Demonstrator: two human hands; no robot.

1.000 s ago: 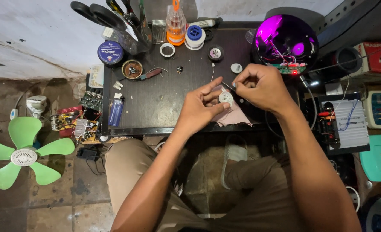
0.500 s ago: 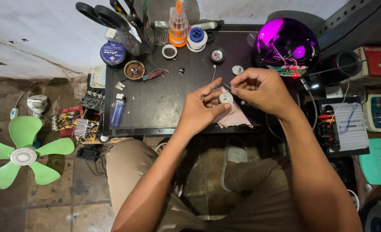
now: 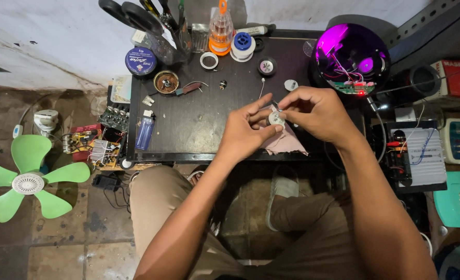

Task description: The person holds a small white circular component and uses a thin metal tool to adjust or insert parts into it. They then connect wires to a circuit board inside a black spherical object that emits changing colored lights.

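Note:
My left hand pinches a small round white part over the right half of a dark worktable. My right hand meets it from the right, its fingertips on the same part and on a thin metal tool that pokes out above it. A pink cloth lies on the table just under both hands. My forearms reach up from the bottom of the view, above my knees in tan trousers.
A purple mirrored dome with wires and a small board sits at the table's right back. Solder spools, tape roll, tins, a scissors cup and a blue lighter crowd the back and left. A green fan stands on the floor.
Both hands stay together on the small white part with only slight finger shifts. The view has drifted a little.

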